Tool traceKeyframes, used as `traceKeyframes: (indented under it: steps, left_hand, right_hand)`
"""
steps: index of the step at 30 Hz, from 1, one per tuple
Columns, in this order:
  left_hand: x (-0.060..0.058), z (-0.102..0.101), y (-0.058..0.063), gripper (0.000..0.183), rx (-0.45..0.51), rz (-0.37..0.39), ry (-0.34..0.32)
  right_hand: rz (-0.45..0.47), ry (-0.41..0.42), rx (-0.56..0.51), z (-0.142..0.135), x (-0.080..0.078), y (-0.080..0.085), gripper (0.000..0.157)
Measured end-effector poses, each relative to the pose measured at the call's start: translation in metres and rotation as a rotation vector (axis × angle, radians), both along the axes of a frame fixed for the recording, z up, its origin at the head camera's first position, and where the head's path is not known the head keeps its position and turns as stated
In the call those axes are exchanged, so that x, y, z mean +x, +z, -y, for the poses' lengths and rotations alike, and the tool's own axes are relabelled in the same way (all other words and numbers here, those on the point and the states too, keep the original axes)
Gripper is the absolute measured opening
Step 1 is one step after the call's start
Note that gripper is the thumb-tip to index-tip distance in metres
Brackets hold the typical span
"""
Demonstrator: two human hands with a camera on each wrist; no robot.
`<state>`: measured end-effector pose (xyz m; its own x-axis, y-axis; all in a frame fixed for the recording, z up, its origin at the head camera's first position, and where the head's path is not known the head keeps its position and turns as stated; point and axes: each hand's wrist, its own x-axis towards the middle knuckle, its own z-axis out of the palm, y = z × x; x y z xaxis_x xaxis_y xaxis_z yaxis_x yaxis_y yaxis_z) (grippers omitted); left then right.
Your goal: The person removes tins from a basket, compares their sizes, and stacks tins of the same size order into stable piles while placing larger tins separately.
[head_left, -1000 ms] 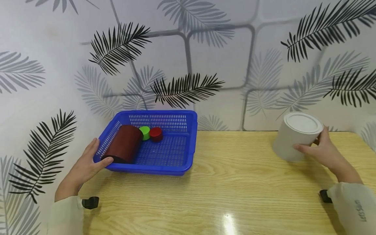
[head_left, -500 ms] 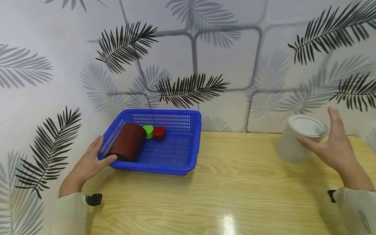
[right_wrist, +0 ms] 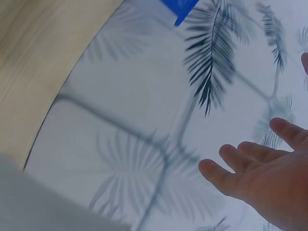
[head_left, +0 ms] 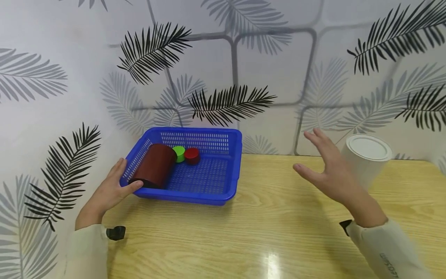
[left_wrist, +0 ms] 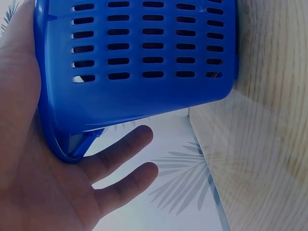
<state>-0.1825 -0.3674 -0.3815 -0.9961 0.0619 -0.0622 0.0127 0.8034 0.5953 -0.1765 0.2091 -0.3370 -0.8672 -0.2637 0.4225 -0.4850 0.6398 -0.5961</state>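
Your left hand point(head_left: 110, 190) grips the basket point(head_left: 202, 178); your right hand point(head_left: 334, 172), spread, empty, partly hides the tub point(head_left: 370, 151). Inside basket: cylinder point(head_left: 155, 164), green cap point(head_left: 179, 154), red cap point(head_left: 192, 155).

The basket point(head_left: 205, 176) is smooth plastic with a slight sheen. The dark red cylinder point(head_left: 155, 164) looks smooth and satiny, the canister point(head_left: 371, 159) smooth and matt. The wood-grained surface point(head_left: 223, 236) glares glossily; the sleeves point(head_left: 87, 252) are matt, soft-looking cloth.

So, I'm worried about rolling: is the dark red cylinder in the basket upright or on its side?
On its side: the dark red cylinder shows its curved wall uppermost inside the blue basket.
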Motion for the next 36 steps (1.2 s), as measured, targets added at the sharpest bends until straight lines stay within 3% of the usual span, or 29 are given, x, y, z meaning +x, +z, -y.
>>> traceKeyframes:
  steps: [7,26,36]
  left_hand:
    - [0.000,0.001,0.001,0.108,0.006,-0.018,-0.011]
    - [-0.001,0.003,-0.001,0.109,0.008,-0.025,-0.013]
    - [-0.002,0.001,-0.001,0.109,0.013,-0.026,-0.009]
  right_hand:
    - [0.096,0.057,0.060,0.052,-0.010,0.012,0.075]
    - [0.145,0.261,0.131,0.187,-0.051,0.054,0.068]
    - [0.194,0.287,0.127,0.236,-0.079,0.044,0.059]
